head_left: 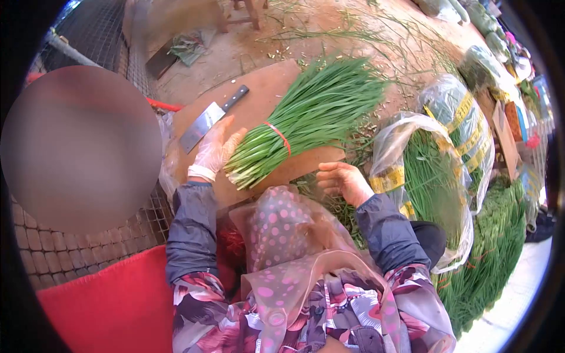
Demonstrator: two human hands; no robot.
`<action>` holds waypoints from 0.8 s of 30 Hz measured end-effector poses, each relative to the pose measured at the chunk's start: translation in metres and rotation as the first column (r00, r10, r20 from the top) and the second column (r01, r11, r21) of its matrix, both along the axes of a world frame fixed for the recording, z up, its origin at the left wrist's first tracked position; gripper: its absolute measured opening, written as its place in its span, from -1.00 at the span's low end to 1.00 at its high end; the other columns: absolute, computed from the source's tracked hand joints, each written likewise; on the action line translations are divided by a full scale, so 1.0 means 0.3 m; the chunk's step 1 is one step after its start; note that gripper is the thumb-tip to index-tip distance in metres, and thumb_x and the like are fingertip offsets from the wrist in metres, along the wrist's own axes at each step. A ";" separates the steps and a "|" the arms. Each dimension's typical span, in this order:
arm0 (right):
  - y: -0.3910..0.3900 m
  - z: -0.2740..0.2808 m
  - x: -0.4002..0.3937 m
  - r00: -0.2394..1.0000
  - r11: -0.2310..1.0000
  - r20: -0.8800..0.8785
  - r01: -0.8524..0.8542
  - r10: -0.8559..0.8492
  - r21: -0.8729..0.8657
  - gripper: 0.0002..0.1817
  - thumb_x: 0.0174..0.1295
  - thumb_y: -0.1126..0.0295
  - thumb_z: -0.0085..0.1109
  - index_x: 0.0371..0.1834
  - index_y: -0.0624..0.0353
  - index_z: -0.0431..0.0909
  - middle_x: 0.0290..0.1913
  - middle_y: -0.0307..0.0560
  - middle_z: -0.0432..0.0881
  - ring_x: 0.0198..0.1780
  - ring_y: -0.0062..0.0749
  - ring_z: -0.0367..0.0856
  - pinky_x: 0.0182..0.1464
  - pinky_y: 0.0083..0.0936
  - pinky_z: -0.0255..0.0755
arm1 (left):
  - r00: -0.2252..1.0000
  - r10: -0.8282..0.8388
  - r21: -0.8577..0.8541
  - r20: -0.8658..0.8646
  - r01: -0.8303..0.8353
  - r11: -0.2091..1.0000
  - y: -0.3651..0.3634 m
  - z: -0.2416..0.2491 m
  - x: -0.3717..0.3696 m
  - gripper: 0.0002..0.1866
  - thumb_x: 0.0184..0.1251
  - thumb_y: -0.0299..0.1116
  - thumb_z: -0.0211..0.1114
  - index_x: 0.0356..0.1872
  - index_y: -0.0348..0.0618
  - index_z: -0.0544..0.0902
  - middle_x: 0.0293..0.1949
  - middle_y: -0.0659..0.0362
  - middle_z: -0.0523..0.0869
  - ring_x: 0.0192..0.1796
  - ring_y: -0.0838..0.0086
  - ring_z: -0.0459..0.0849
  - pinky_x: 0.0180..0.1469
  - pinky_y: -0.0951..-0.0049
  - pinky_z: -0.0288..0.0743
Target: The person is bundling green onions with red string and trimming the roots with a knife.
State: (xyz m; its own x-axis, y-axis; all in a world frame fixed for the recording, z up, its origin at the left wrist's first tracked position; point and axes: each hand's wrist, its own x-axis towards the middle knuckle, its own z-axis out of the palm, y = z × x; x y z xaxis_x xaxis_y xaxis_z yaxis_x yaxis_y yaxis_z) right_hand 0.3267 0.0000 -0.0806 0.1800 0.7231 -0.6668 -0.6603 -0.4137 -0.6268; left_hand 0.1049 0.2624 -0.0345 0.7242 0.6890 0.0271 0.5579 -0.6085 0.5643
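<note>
A big bundle of garlic chives (318, 112), tied with a red band (278, 139), lies on a brown board (271, 76), pale cut ends towards me. My left hand (213, 152), in a thin clear glove, rests beside those ends with its fingers outstretched, at least touching the bundle's edge. Just beyond that hand is a cleaver (203, 125) with a black handle, flat on the board. My right hand (346, 182) hovers right of the board's near edge, bare, fingers loosely bent and apart, with nothing visible in it.
To the right stand plastic bags (403, 126) of chives with yellow tape, and a large heap of chives (494, 247). Loose leaves litter the floor (341, 17). Wire mesh (65, 247) and a red cloth (112, 300) are at left. A wooden stool (250, 12) stands at the back.
</note>
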 end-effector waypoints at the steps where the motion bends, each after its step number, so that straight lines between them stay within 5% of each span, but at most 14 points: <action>1: 0.029 0.022 -0.006 0.987 0.997 0.161 -0.019 0.006 0.081 -0.67 0.34 0.33 0.09 0.10 0.23 0.52 -0.15 -0.08 0.70 -0.27 -0.44 0.69 -0.22 -0.51 0.58 | 0.997 -0.032 0.017 -0.076 0.033 0.999 -0.004 0.017 0.016 0.07 -0.10 0.18 0.50 0.40 -0.23 0.26 0.36 -0.19 0.34 0.43 -0.05 0.24 0.43 0.06 0.13; 3: 0.109 0.057 -0.021 0.912 0.988 0.410 -0.051 -0.015 0.149 -0.70 0.33 0.33 0.21 0.06 0.22 0.54 -0.26 -0.18 0.69 -0.39 -0.60 0.63 -0.31 -0.68 0.53 | 0.984 -0.053 0.076 -0.171 0.067 0.995 -0.069 -0.003 0.063 0.17 -0.21 0.20 0.54 0.43 -0.21 0.21 0.38 -0.18 0.31 0.44 -0.07 0.22 0.42 0.00 0.11; 6: 0.207 0.078 -0.058 0.856 0.990 0.513 -0.119 0.067 0.069 -0.71 0.27 0.38 0.30 0.02 0.22 0.56 -0.33 -0.22 0.66 -0.39 -0.62 0.61 -0.31 -0.68 0.53 | 0.915 -0.035 0.164 -0.402 0.110 0.980 -0.198 -0.029 0.151 0.37 -0.50 0.24 0.62 0.47 -0.14 0.12 0.39 -0.13 0.27 0.39 -0.07 0.27 0.37 -0.15 0.13; 8: 0.233 0.110 -0.072 0.790 0.986 0.597 -0.170 0.135 0.001 -0.66 0.22 0.44 0.33 0.06 0.19 0.57 -0.37 -0.25 0.64 -0.39 -0.64 0.58 -0.27 -0.65 0.52 | 0.922 0.042 0.279 -0.386 0.073 0.957 -0.233 -0.097 0.162 0.34 -0.50 0.19 0.64 0.45 -0.14 0.16 0.30 -0.08 0.35 0.29 0.00 0.38 0.32 -0.10 0.20; 10: 0.237 0.105 -0.081 0.469 0.935 0.880 -0.338 0.070 0.105 -0.56 0.17 0.47 0.35 0.16 0.11 0.55 -0.36 -0.27 0.64 -0.36 -0.67 0.56 -0.25 -0.65 0.50 | 0.950 0.131 0.339 -0.285 -0.028 0.941 -0.261 -0.128 0.156 0.30 -0.46 0.12 0.64 0.43 -0.16 0.17 0.24 -0.04 0.39 0.23 0.06 0.42 0.27 -0.08 0.25; 12: 0.258 0.077 -0.097 0.454 0.935 0.888 -0.340 0.075 0.095 -0.59 0.11 0.47 0.32 0.09 0.04 0.62 -0.35 -0.17 0.66 -0.27 -0.47 0.66 -0.22 -0.53 0.52 | 0.948 0.140 0.368 -0.285 -0.026 0.929 -0.276 -0.136 0.157 0.26 -0.41 0.08 0.64 0.42 -0.19 0.17 0.22 -0.02 0.40 0.20 0.07 0.44 0.24 -0.07 0.28; 15: 0.300 -0.001 -0.087 0.203 0.849 0.967 -0.473 -0.157 0.237 -0.79 0.16 0.38 0.30 -0.13 0.00 0.70 -0.30 -0.11 0.66 -0.27 -0.20 0.65 -0.18 -0.39 0.54 | 0.960 0.152 0.441 -0.236 -0.033 0.897 -0.286 -0.151 0.158 0.23 -0.41 0.08 0.63 0.41 -0.18 0.20 0.23 -0.01 0.39 0.18 0.07 0.45 0.22 -0.08 0.29; 22: 0.350 0.019 -0.084 0.190 0.806 0.949 -0.503 -0.250 0.313 -0.88 0.17 0.40 0.29 -0.22 0.08 0.68 -0.37 -0.14 0.66 -0.36 -0.32 0.66 -0.26 -0.49 0.53 | 0.916 0.180 0.350 -0.358 -0.047 0.936 -0.257 -0.100 0.199 0.13 -0.34 0.09 0.59 0.35 -0.17 0.27 0.18 0.03 0.45 0.14 0.15 0.49 0.14 0.01 0.34; 24: 0.374 0.045 -0.126 0.697 0.893 0.717 -0.328 0.008 0.309 -0.92 0.24 0.45 0.24 -0.25 0.20 0.65 -0.44 -0.18 0.65 -0.50 -0.50 0.62 -0.39 -0.57 0.51 | 0.910 0.193 0.333 -0.368 -0.065 0.941 -0.250 -0.124 0.206 0.05 -0.24 0.07 0.54 0.35 -0.17 0.28 0.13 0.05 0.48 0.10 0.19 0.51 0.10 0.04 0.36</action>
State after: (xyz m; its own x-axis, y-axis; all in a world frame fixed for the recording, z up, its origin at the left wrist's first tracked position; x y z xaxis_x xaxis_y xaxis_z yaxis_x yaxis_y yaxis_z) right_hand 0.2888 0.1123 -0.0670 0.3138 0.9473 -0.0645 0.0750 -0.0924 -0.9929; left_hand 0.1668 0.1875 -0.0719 0.6250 0.7805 -0.0139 0.7787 -0.6220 0.0823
